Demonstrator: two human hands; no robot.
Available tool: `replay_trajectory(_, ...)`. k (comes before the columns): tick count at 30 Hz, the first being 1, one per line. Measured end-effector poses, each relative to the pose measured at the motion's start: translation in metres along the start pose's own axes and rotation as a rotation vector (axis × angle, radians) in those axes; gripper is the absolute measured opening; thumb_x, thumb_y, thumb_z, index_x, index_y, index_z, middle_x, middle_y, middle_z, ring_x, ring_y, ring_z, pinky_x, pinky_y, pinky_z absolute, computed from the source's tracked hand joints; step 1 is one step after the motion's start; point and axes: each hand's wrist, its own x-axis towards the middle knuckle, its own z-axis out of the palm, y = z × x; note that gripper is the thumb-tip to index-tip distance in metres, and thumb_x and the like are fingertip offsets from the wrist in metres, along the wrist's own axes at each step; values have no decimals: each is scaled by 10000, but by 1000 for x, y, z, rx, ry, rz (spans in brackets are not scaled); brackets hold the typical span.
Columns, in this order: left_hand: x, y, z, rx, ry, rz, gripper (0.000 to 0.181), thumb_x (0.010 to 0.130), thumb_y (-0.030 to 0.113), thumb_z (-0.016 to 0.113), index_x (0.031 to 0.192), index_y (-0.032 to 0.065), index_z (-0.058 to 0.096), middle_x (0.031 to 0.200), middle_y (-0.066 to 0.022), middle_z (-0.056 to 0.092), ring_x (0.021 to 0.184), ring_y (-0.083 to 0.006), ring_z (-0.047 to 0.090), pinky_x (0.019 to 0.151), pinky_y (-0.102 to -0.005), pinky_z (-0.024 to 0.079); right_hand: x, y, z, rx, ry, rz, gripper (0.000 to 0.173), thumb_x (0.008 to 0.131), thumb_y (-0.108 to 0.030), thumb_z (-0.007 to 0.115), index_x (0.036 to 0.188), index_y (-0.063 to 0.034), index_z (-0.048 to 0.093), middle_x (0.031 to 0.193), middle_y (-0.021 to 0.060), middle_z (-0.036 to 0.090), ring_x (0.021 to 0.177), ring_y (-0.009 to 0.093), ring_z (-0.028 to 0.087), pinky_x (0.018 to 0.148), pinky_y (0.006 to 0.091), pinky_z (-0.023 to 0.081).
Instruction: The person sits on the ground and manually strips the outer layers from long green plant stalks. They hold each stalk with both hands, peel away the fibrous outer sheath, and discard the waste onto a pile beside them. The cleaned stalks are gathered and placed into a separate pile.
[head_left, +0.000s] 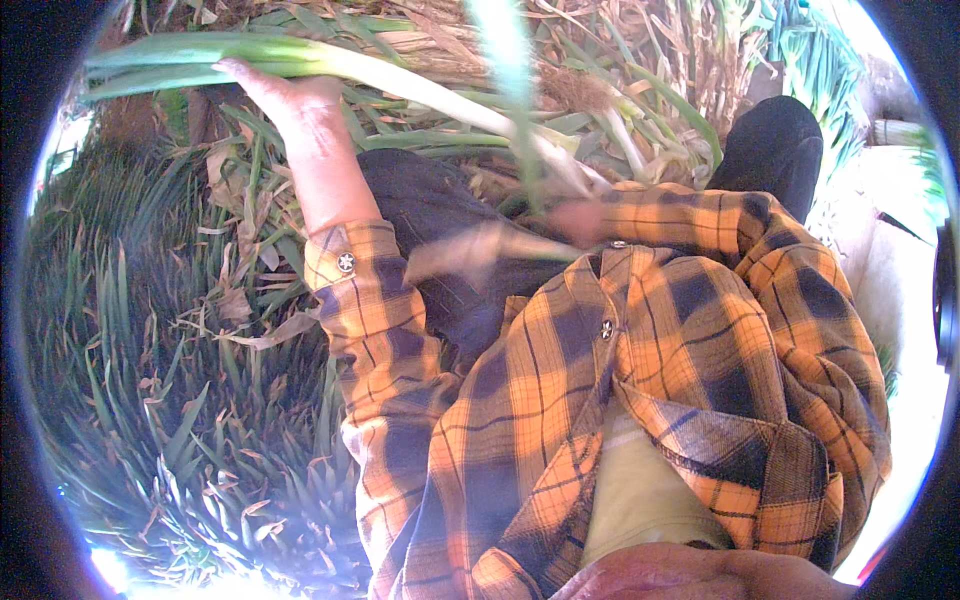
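Observation:
My left hand (291, 91), at the upper left, grips a long leek-like stalk (405, 81) by its green part. The white shank slants down to the right and its root end lies near my right hand (576, 222). That hand is blurred by motion in front of my lap, and its fingers cannot be made out. A blurred pale, leaf-like strip (480, 251) extends left from beside it over my dark trousers. Another blurred green leaf (510, 67) hangs from the top edge down towards the right hand.
Cut leaves and dry husks (442, 37) are heaped around my legs. Dense green leafy stalks (150, 337) fill the left side. More green stalks (817, 67) lie at the upper right, beyond a dark shoe (776, 146).

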Motion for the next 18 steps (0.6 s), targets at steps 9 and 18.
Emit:
replay_trajectory(9,6,8,-16,136,148,91,773,674,671,562,1255,192,386,1172,-70,427,1034,-259,418,951,-496,298,61,-58,-148,-270,351,35,486,716,-134,611,1178,-85,467,1086,155,509,967,302,518,833,390,421)
replay_trajectory(18,22,29,-40,-47,148,-178,735,742,702,413,920,-10,457,837,-155,495,776,-267,482,715,-419,420,73,-23,-150,308,243,143,502,762,-271,584,1177,-10,473,1079,202,565,1037,327,518,901,364,391)
